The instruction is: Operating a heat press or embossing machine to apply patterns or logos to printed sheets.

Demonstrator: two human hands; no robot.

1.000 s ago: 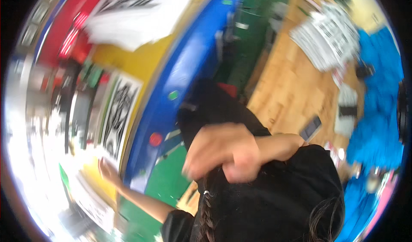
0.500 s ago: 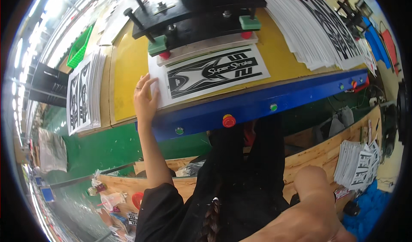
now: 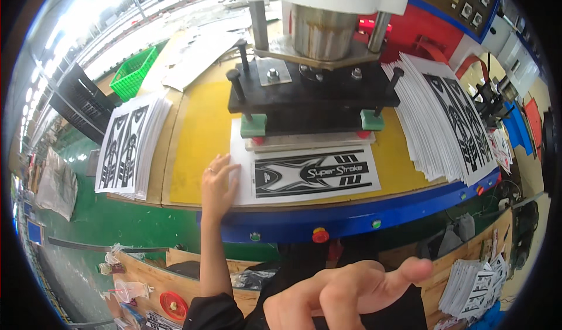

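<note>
A white sheet printed with a black-and-white pattern (image 3: 313,176) lies on the yellow work surface, its back edge under the press. My left hand (image 3: 219,185) rests at the sheet's left edge, fingers apart and touching the paper. Close in front of me, my right hand (image 3: 345,292) is raised, one finger stretched out to the right and others bent downward. Nothing shows in it. Just behind the sheet is the black press head (image 3: 313,96), with green blocks and red pads at its underside.
Printed sheets are stacked at left (image 3: 126,148) and in a tall pile at right (image 3: 451,125). A green basket (image 3: 133,72) stands at the back left. Along the front runs a blue panel (image 3: 293,223) with a red button (image 3: 320,235). More printed sheets (image 3: 474,289) lie on the wooden bench.
My right hand has come up from the lower right toward the middle. My left hand stays at the sheet's edge. The view has tilted up, showing more of the press.
</note>
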